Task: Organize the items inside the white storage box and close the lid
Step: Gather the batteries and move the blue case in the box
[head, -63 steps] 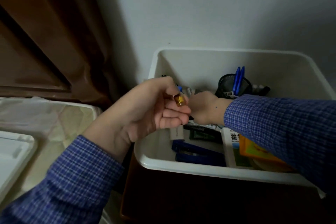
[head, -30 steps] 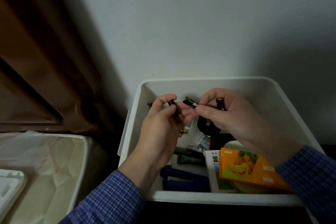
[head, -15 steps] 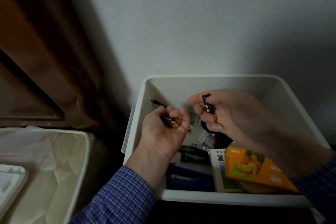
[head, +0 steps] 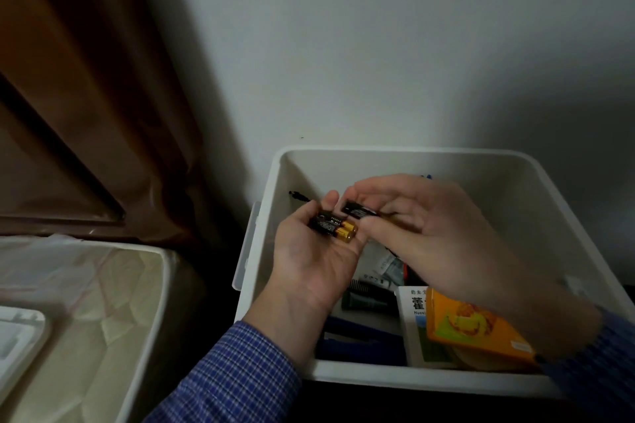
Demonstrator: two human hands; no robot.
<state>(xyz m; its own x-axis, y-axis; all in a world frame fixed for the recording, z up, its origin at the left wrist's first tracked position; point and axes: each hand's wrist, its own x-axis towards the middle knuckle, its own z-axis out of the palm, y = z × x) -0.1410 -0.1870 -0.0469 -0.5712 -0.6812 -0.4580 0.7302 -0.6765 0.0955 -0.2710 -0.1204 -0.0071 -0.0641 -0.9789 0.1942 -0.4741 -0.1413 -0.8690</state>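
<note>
Head view: the left hand (head: 311,252) was held palm up over the open white storage box (head: 395,379), its fingers curled around two black-and-gold batteries (head: 331,227) lying side by side across the fingers, gold ends toward the right. The right hand (head: 433,233) was just beside it, thumb and fingers pinching a third battery (head: 357,210) directly above and to the right of the pair, nearly touching them. Below the hands, inside the box, lay an orange packet (head: 474,330) over a white carton (head: 414,316), a dark green tube (head: 366,300) and a blue item (head: 360,342). Both sleeves were blue check.
</note>
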